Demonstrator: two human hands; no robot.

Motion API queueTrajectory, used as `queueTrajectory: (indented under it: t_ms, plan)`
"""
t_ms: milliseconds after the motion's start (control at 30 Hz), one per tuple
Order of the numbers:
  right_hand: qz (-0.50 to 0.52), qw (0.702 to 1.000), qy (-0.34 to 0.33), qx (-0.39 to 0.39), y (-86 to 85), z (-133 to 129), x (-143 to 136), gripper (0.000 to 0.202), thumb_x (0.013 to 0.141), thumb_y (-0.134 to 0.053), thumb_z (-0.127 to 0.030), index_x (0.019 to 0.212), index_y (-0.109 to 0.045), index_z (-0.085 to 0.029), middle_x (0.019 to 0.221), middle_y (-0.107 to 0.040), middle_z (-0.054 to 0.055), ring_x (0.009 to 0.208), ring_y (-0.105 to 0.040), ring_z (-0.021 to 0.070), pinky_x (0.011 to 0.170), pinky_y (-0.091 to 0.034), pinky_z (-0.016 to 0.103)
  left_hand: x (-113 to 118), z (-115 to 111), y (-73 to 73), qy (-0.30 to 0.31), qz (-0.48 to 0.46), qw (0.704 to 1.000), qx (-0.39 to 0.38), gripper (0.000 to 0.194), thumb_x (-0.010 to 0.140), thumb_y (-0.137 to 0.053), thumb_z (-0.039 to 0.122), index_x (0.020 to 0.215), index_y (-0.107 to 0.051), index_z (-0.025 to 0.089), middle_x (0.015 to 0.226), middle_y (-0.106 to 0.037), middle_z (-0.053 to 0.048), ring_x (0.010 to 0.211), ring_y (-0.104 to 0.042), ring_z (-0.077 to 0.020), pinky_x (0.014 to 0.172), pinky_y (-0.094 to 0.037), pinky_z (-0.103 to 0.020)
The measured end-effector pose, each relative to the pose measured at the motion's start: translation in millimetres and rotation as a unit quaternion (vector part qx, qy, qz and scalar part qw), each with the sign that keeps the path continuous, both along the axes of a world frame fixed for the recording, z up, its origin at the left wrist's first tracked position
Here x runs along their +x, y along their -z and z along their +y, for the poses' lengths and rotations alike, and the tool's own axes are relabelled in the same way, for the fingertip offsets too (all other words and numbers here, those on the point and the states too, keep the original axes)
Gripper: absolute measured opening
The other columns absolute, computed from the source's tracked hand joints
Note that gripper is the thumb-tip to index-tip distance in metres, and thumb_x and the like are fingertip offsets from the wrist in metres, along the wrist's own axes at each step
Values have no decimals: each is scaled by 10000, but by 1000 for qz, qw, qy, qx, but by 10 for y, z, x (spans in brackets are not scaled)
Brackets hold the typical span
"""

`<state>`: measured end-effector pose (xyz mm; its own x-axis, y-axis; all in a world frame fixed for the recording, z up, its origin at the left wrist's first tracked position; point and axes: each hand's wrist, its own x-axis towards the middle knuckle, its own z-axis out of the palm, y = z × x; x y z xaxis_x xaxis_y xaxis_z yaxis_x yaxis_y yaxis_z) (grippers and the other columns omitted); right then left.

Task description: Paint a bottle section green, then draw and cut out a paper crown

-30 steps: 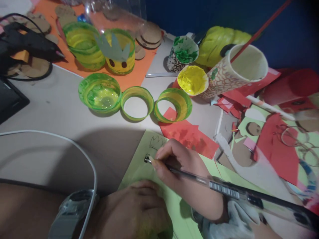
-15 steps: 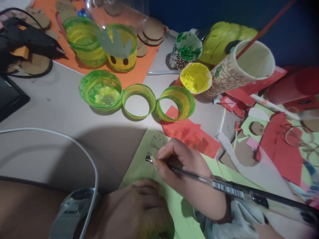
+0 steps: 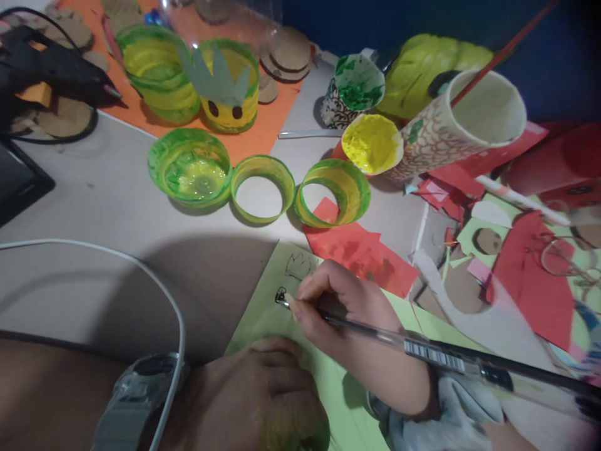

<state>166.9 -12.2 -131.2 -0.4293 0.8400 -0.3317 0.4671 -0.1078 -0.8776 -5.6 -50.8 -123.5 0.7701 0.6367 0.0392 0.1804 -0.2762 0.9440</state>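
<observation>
Your right hand (image 3: pixel 345 300) is closed around the pen (image 3: pixel 434 356), thumb and fingers pinching it low, with the tip on a small dark drawing (image 3: pixel 281 294) near the far left corner of the pale green sheet (image 3: pixel 258 313). A crown drawing (image 3: pixel 299 266) sits closer to that corner, just beside your knuckles. Your left hand (image 3: pixel 277 394) rests palm down on the sheet, fingers bent and together; you can't tell whether anything is under it. The sheet lies toward the near edge of the counter (image 3: pixel 107 200). Beyond it you have red paper (image 3: pixel 375 260), then two green-and-yellow rings, left (image 3: pixel 277 178) and right (image 3: pixel 352 191), with a cup of yellow paint (image 3: pixel 373 144) farther toward the back edge.
</observation>
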Motion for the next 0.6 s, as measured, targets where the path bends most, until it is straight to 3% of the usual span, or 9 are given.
queueTrajectory:
  t_ms: [167, 400, 600]
  plan:
    - [-3, 999, -21, -31, -85, 64, -16, 203, 897, -540, -290, 739, -435, -218, 724, -584, -15, 533, -523, 92, 469, -420, 208, -2, -66, 101, 1, -50, 998, -44, 399, 989, -315, 436, 832, -567, 171, 786, -614, -26, 700, -561, -130, 681, -484, -235]
    - [14, 999, 24, 35, -48, 17, -27, 175, 903, -555, -274, 777, -445, -220, 702, -555, -47, 554, -521, 75, 500, -430, 175, 3, -120, 130, 0, -79, 996, -46, 244, 932, -529, 343, 1065, -592, 149, 1038, -614, -72, 863, -608, -161, 770, -531, -349]
    - [0, 998, 9, 55, -17, 5, -21, 170, 889, -572, -256, 768, -460, -213, 687, -568, -52, 533, -520, 62, 484, -417, 156, -24, -93, 109, 9, -62, 997, -48, 289, 960, -431, 388, 964, -582, 142, 879, -609, -48, 753, -585, -140, 671, -508, -286]
